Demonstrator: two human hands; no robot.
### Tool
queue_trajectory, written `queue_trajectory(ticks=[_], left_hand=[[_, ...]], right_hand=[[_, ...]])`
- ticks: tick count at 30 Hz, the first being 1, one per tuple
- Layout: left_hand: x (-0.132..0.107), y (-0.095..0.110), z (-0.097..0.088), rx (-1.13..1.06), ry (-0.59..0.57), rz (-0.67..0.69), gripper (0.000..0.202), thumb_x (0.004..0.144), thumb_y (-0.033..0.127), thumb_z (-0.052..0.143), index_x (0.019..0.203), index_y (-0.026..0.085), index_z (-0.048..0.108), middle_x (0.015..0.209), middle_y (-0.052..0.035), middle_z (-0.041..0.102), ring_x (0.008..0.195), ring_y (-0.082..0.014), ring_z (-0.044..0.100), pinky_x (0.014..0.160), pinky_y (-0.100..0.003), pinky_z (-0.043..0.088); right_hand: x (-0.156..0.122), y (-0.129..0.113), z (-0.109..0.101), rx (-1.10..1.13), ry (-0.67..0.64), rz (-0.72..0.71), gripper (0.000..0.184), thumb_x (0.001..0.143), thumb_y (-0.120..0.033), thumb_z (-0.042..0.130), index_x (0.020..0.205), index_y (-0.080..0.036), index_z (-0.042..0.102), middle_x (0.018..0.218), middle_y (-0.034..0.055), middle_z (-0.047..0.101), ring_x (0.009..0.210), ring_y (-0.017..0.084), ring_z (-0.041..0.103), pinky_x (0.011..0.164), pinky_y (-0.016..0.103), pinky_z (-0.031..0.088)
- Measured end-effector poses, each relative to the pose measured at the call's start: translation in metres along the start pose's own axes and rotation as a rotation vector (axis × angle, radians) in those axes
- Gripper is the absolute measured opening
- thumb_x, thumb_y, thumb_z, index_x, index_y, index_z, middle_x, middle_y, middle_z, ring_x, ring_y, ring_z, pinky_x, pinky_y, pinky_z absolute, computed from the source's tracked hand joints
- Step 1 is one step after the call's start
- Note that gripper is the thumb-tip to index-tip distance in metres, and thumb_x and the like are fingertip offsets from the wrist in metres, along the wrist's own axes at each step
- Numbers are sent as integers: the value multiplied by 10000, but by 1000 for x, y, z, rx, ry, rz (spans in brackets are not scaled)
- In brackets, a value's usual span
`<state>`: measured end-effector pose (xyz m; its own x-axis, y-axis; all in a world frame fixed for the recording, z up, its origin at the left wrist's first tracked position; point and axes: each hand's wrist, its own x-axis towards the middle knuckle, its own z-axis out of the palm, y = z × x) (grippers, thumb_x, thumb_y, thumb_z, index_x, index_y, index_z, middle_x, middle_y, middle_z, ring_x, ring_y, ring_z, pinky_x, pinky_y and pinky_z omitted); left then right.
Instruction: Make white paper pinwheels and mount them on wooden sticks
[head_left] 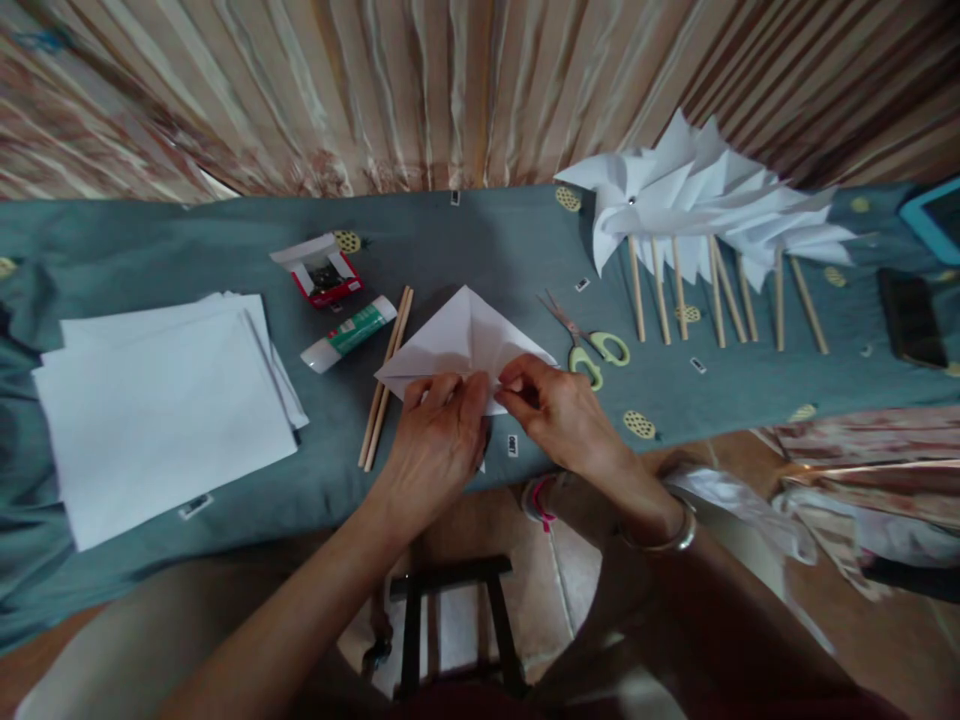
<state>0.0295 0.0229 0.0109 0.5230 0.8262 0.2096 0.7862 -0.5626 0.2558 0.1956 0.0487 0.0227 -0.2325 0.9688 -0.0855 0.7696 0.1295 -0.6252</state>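
Observation:
A white paper square [465,335] with diagonal creases lies turned cornerwise on the cloth in front of me. My left hand [442,430] rests on its near part, fingers bent and pressing the sheet down. With thumb and forefinger together, my right hand [559,405] pinches the paper near its middle right. Whether a cut flap or something small sits in that pinch is hidden. The paper's left corner reaches over two wooden sticks [386,375]. Just right of the sheet lie scissors with light green handles [587,348], blades slightly apart.
Several white paper pinwheels [690,200] on wooden sticks lie at the back right. A stack of white sheets [165,410] is at left, near a glue stick [349,335] and an open red box [326,280]. A dark phone [911,315] lies far right. Curtains [420,90] hang behind the table.

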Motion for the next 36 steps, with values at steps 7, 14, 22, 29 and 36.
queue_trajectory(ticks=[7, 14, 22, 29, 36], left_hand=[[4, -4, -2, 10, -7, -24, 341, 912, 167, 437, 1215, 37, 524, 946, -161, 700, 999, -316, 562, 838, -450, 398], [1, -4, -2, -13, -42, -55, 385, 910, 168, 459, 1275, 51, 496, 1052, -176, 694, 1113, -343, 529, 869, -475, 379], [3, -6, -2, -59, -36, -75, 426, 887, 259, 552, 1282, 109, 499, 1207, -158, 655, 1206, -364, 481, 941, -517, 349], [1, -11, 1, -130, 22, -10, 336, 839, 169, 564, 1173, 136, 585, 1215, -142, 638, 1183, -340, 497, 936, -500, 409], [-14, -23, -1, -169, 95, 29, 377, 817, 101, 542, 1186, 178, 541, 1316, -148, 540, 1236, -306, 497, 1006, -504, 434]], right_hand=[[-4, 2, -6, -76, 99, -62, 124, 859, -209, 606, 971, -177, 649, 811, 42, 715, 752, 192, 679, 689, 292, 485], [6, 28, -15, -203, 308, -189, 335, 939, -285, 480, 1207, -125, 602, 1215, 157, 665, 1152, 288, 605, 991, 439, 470], [15, 31, -17, -119, 215, -134, 360, 889, -261, 521, 1208, -128, 621, 1124, 147, 711, 991, 278, 680, 909, 423, 520], [15, 41, -21, 264, 98, 1, 290, 803, -200, 601, 1069, -174, 713, 873, 58, 760, 782, 213, 705, 731, 337, 547], [-13, 50, -15, 444, -47, 4, 247, 819, -208, 563, 985, -189, 745, 859, 42, 759, 750, 156, 691, 712, 295, 556]])
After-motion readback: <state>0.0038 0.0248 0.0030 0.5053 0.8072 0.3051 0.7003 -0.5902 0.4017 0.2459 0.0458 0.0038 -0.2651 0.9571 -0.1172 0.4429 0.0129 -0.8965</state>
